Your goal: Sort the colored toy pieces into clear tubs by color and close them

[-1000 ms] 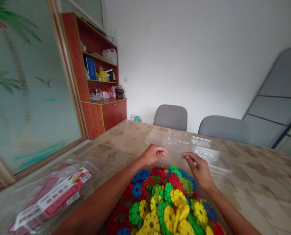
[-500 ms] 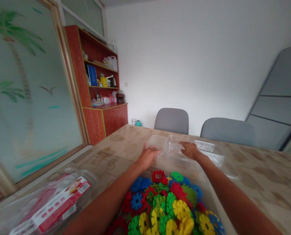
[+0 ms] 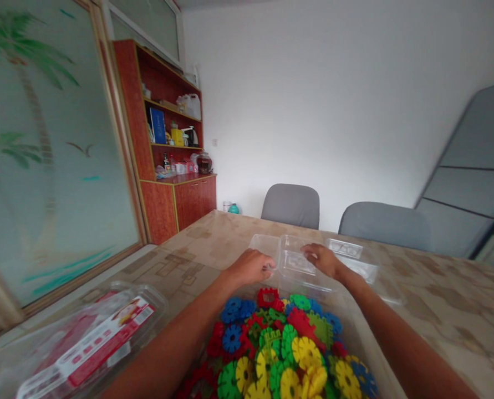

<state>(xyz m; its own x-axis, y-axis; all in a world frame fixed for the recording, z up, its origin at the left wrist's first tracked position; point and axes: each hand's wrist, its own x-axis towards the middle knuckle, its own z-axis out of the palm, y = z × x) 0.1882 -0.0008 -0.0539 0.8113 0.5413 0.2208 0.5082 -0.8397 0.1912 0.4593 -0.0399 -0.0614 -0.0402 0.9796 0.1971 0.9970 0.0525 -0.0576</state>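
The middle clear container (image 3: 288, 261) sits on the tabletop (image 3: 205, 235) just beyond the heap of flower-shaped plastic pieces (image 3: 307, 352), and we see it lying between the two hands. The right hand (image 3: 322, 259) reaches over its right part, fingers stretched to the left with the tips slightly bent; we cannot tell whether they touch the plastic or pinch anything. The left hand (image 3: 250, 267) is near its left edge, in front of the left clear container (image 3: 264, 244), which stands right beside the middle one. Its fingers are curled inward, and we cannot tell whether they are clamped on a rim. Nearer to us, the red, blue, green and yellow pieces fill a clear bin (image 3: 357, 310) between the forearms. To the right of the right hand we find more clear containers (image 3: 357, 269); far to the left lies clear packaging with a red and white label (image 3: 109, 332). Past the tabletop we see two grey chairs (image 3: 291, 202) and, at the left, a reddish cabinet (image 3: 159, 210).
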